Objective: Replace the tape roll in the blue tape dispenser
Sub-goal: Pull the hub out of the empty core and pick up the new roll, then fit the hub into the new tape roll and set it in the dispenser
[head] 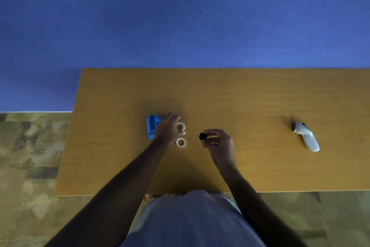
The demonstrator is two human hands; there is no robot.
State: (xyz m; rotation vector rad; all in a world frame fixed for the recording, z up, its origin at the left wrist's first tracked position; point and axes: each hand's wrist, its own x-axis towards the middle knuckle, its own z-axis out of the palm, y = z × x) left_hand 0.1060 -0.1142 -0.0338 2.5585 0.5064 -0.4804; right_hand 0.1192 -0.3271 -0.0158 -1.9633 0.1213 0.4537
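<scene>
The blue tape dispenser (151,126) lies on the wooden table (240,96), left of centre. My left hand (167,129) covers its right side. That hand's thumb and fingers close around a clear tape roll (181,126) just right of the dispenser. A second clear tape roll (181,142) lies flat on the table just below the first, apart from the hand. My right hand (219,142) hovers to the right of the rolls and pinches a small black spool core (203,136) between its fingertips.
A white handheld controller (306,136) lies at the right of the table. A blue wall stands behind the table's far edge. Patterned carpet (30,156) lies beyond the left edge. My torso is at the near edge.
</scene>
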